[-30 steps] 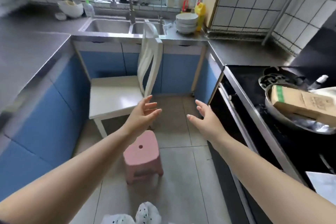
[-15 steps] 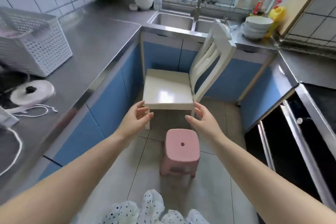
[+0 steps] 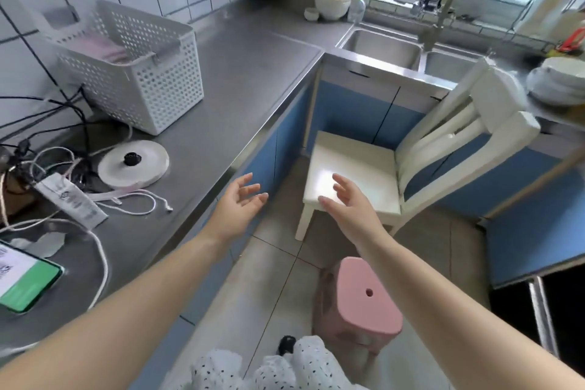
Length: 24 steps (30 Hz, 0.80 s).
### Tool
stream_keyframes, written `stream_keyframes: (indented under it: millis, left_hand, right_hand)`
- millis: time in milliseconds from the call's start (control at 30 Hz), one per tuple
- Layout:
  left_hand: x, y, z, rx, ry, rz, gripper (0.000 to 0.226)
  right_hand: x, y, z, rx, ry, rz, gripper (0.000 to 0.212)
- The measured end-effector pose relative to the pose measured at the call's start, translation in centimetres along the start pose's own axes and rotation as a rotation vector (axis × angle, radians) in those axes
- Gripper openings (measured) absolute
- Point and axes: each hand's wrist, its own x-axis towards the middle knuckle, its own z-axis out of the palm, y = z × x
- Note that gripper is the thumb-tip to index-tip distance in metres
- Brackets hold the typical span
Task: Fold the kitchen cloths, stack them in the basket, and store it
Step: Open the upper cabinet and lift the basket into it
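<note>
At 10 o'clock on the steel counter [image 3: 240, 79], your white basket [image 3: 136, 63] sits against the wall, folded pinkish cloths [image 3: 104, 49] already inside, so storing looks next. Left hand [image 3: 235, 209] and right hand [image 3: 351, 206] hover empty, fingers loosely spread, basket well apart at their 10 o'clock.

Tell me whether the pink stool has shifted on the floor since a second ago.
Cannot tell. The camera swung left, so the pink stool sits lower right in view, but it remains in front of the white chair.
</note>
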Motion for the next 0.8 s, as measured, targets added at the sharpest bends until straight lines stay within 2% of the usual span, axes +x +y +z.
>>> stream_keyframes:
  millis: [200, 433, 600, 667, 800]
  left_hand:
    - [6.7, 0.8, -2.4, -0.106, 0.12, -0.014, 0.047]
    - [16.8, 3.4, -7.0, -0.171, 0.349, -0.025, 0.049]
    - [21.4, 4.1, -11.2, -0.212, 0.652, -0.053, 0.041]
    - [22.7, 4.1, -13.4, -0.298, 0.843, -0.061, 0.045]
    - [23.8, 5.0, -16.0, -0.342, 1.019, -0.096, 0.063]
  right_hand:
    - [8.4, -2.9, 2.7, -0.021, -0.094, -0.024, 0.059]
    - [23.5, -8.2, 7.0, 0.0, -0.265, -0.084, 0.055]
    - [32.7, -12.9, 11.6, -0.037, -0.411, -0.141, 0.056]
    - [36.0, -14.7, 13.9, -0.035, -0.49, -0.136, 0.056]
    - [40.8, -18.2, 17.4, 0.014, -0.571, -0.122, 0.062]
